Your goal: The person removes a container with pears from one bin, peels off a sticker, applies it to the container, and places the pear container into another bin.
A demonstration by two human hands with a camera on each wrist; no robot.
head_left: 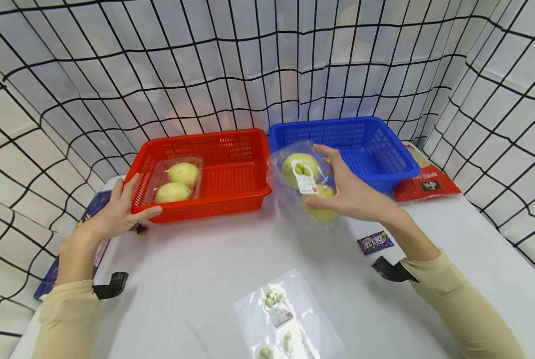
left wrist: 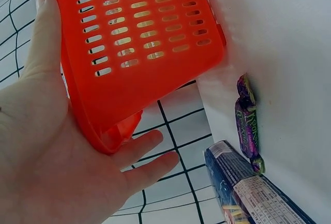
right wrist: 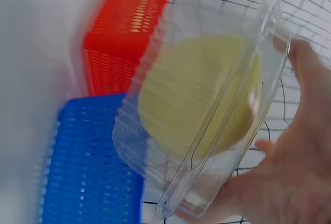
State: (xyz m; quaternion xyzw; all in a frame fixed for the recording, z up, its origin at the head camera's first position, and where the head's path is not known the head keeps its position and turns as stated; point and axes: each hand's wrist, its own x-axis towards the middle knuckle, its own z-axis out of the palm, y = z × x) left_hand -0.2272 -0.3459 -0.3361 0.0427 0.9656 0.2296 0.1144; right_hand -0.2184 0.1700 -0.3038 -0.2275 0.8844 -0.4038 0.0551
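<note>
My right hand (head_left: 359, 194) grips a clear plastic box of fruit (head_left: 301, 172) by its edges, thumb at one end and fingers at the other. The box is tilted above the table, before the gap between the baskets, and holds two round yellow-green fruits under a labelled lid. In the right wrist view one fruit (right wrist: 196, 94) shows through the plastic. At the front left corner of the red basket (head_left: 231, 202), my left hand (head_left: 115, 212) rests with fingers spread and nearly straight. A similar box with two yellow fruits (head_left: 182, 174) lies inside the red basket.
A blue basket (head_left: 384, 177) stands right of the red one, with a red food bag (head_left: 429, 182) beside it. A small blue wrapped snack (head_left: 375, 243), a clear sheet of stickers (head_left: 290, 319), a purple wrapped candy (left wrist: 247, 123) and a dark blue package (left wrist: 248, 188) lie around. Black netting encloses the table.
</note>
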